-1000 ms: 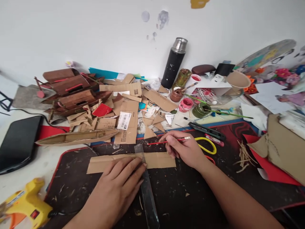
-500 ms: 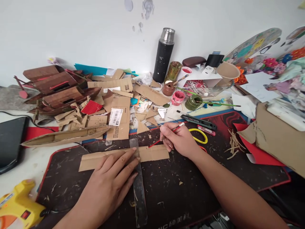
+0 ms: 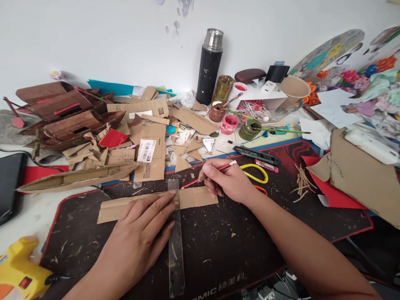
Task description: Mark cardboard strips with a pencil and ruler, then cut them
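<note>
A strip of brown cardboard [image 3: 199, 197] lies crosswise on the dark mat. Across it runs a clear plastic ruler [image 3: 176, 254], its long side pointing towards me. My left hand [image 3: 142, 229] rests flat over both, fingers stretched out, fingertips on the ruler. Its palm hides part of the strip. In my right hand [image 3: 223, 179] a slim red pencil [image 3: 189, 184] is pinched between thumb and fingers. The pencil's tip is at the strip's far edge, close beside the ruler. Yellow-handled scissors [image 3: 258, 173] lie partly hidden behind my right hand.
Cardboard scraps [image 3: 153, 154] and brown model boats [image 3: 65, 112] crowd the back left. Open paint jars [image 3: 250, 130] and a black flask [image 3: 210, 68] stand behind. A utility knife [image 3: 256, 155] lies at the mat's far edge. A yellow glue gun [image 3: 23, 266] sits front left.
My right hand has brought the pencil tip leftwards, up to the ruler's side. My left hand stays on the ruler and strip. The whole view has shifted slightly.
</note>
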`<action>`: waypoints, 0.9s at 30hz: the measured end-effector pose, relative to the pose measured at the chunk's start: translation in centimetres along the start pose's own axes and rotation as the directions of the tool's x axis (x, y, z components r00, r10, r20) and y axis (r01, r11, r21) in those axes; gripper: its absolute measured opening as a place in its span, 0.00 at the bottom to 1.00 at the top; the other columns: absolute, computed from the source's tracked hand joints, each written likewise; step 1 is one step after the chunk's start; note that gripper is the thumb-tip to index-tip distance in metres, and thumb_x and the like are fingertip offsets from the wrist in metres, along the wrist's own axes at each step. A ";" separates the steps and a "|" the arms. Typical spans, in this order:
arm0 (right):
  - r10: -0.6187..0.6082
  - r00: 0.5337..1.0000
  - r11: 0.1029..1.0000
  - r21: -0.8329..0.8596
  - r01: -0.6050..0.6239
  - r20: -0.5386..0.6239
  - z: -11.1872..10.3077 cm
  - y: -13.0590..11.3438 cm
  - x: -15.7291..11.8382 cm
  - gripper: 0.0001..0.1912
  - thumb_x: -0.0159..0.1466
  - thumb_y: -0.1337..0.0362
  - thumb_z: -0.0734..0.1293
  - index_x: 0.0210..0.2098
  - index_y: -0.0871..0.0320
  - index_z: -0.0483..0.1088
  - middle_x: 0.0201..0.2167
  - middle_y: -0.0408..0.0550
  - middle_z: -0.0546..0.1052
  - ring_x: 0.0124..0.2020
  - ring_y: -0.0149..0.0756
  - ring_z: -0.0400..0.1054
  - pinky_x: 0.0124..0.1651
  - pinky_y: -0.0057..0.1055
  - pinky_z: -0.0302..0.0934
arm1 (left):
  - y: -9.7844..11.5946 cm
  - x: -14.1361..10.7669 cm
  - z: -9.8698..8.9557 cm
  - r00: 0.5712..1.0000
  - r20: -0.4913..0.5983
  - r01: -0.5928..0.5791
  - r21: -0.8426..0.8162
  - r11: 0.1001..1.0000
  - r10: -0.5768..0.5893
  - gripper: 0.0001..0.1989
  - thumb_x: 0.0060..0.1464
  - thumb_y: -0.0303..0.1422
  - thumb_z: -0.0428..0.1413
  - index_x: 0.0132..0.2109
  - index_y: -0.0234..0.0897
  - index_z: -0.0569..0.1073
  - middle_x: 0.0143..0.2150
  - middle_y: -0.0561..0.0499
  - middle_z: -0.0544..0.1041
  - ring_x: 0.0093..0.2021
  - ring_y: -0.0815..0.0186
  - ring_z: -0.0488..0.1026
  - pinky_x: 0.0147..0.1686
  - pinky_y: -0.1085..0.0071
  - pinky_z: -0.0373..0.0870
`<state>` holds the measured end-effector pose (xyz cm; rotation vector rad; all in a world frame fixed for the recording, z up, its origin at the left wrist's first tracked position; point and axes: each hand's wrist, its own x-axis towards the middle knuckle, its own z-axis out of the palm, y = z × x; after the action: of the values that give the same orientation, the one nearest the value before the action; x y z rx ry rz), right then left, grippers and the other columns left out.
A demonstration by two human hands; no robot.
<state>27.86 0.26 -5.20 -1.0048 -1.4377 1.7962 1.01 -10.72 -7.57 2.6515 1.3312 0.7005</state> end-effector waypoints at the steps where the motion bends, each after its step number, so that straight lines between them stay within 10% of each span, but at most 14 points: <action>1: -0.007 1.000 1.000 -0.003 0.007 0.001 0.0 0.0 0.0 0.30 0.70 0.35 0.72 0.34 0.57 0.75 0.18 0.37 0.71 0.16 0.28 0.67 0.19 0.24 0.54 | 0.0 0.0 0.0 1.000 0.002 0.002 -0.004 1.000 -0.002 0.18 0.73 0.30 0.57 0.66 0.37 0.77 0.68 0.45 0.82 0.62 0.52 0.77 0.62 0.54 0.73; 27: -0.010 0.999 1.000 0.011 0.009 0.036 0.3 0.0 -0.3 0.28 0.73 0.37 0.71 0.39 0.58 0.77 0.21 0.39 0.75 0.18 0.28 0.68 0.19 0.23 0.57 | -0.3 -0.1 -0.2 0.999 0.024 0.035 -0.066 0.997 -0.034 0.18 0.74 0.31 0.57 0.66 0.42 0.77 0.69 0.49 0.82 0.63 0.53 0.77 0.63 0.53 0.74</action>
<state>27.76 -0.08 -5.12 -0.9630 -1.4503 1.8221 0.65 -10.67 -7.52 2.5712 1.3208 0.6956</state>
